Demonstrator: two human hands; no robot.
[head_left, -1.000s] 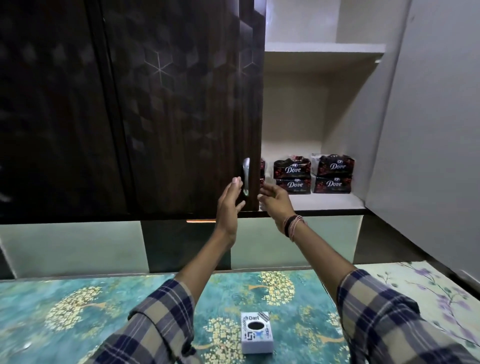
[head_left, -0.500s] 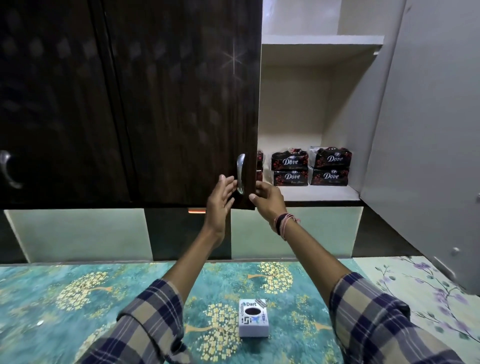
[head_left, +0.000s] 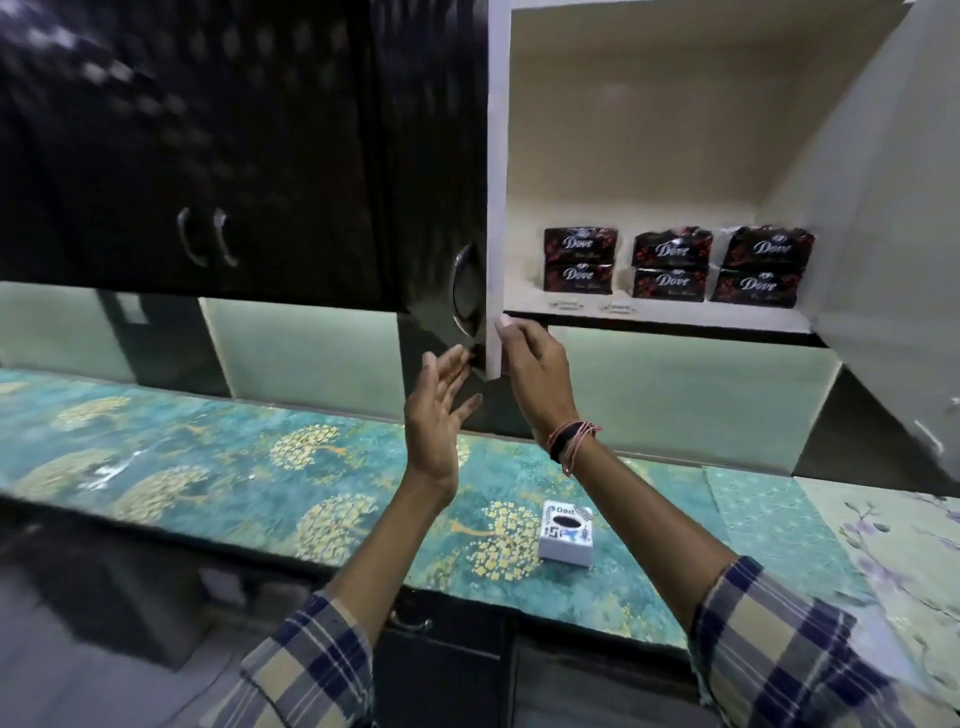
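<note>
A dark wall-cabinet door (head_left: 431, 156) with a curved metal handle (head_left: 462, 291) stands swung out, its white edge facing me. My right hand (head_left: 535, 374) grips the door's lower corner, thumb on the white edge. My left hand (head_left: 441, 415) is flat with straight fingers, its fingertips at the door's dark outer face by the same corner. Inside, three stacks of dark Dove packs (head_left: 670, 265) sit on the white shelf (head_left: 649, 314).
The cabinet's other door (head_left: 893, 260) hangs open at the right. A small white box (head_left: 566, 530) stands on the teal patterned countertop (head_left: 208, 457) below my arms. More dark cabinet doors with handles (head_left: 208, 239) are shut at the left.
The door has swung further open toward me, uncovering the third stack of packs. My right hand moved from beside the handle to the door's lower edge. My left hand dropped slightly.
</note>
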